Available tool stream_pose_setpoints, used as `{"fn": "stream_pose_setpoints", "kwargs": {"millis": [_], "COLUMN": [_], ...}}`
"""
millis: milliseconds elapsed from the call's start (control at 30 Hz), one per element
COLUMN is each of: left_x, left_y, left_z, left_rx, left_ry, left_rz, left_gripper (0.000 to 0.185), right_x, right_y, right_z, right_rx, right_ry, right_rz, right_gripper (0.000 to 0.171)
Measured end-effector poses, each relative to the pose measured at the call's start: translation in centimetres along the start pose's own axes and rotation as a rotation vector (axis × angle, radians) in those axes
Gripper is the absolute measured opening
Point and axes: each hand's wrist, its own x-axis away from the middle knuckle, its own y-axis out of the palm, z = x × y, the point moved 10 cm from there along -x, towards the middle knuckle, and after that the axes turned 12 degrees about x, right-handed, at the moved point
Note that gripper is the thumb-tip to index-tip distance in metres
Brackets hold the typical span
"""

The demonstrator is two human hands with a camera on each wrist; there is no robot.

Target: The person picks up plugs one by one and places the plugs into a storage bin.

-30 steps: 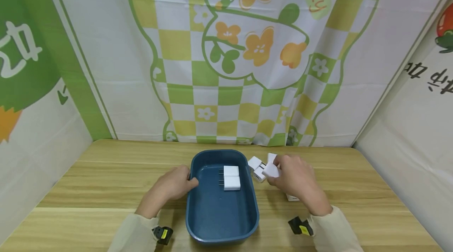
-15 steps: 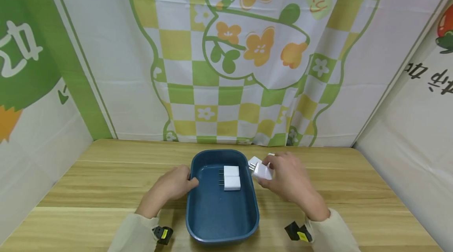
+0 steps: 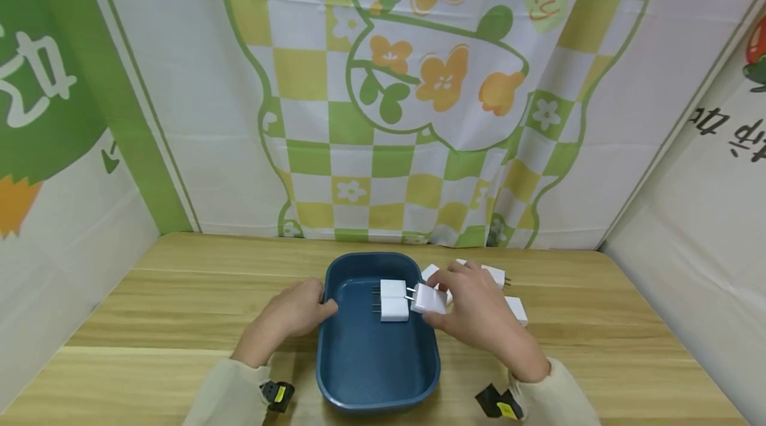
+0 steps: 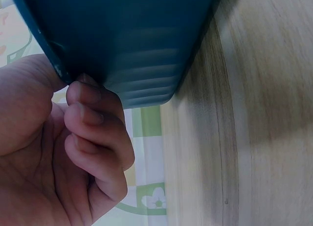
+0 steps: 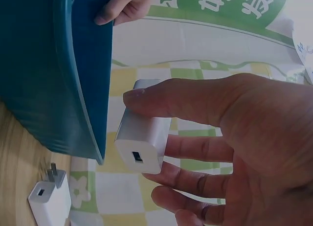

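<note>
Right hand (image 3: 479, 316) pinching white charger (image 3: 429, 299) over blue tray (image 3: 377, 373), left hand (image 3: 293, 313) gripping rim.

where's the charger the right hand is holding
In the head view, the white charger is pinched in the right hand over the blue tray's right rim, beside two chargers inside.

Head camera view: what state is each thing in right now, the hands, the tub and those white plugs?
Right hand: pinches a white charger over the tub.
Left hand: curled against the blue tub rim.
Two chargers in tub: lying flat, side by side.
Chargers on table: lying loose behind the right hand.
</note>
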Motion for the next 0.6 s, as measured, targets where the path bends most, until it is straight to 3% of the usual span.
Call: {"fn": "stream_pose_setpoints", "kwargs": {"millis": [367, 600], "left_x": [-0.2, -0.2], "left_y": [0.0, -0.1], "left_z": [0.1, -0.1], "left_rx": [0.000, 0.003], "left_ry": [0.001, -0.007], "left_rz": [0.001, -0.001], "left_gripper": [0.041, 0.041], "right_x": [-0.1, -0.7], "right_y": [0.0, 0.8], "right_z": [-1.8, -3.5], "right_rx": [0.007, 0.027], "right_ry": [-0.127, -0.212], "right_rz": [0.044, -0.009], "right_gripper": [0.035, 0.037]}}
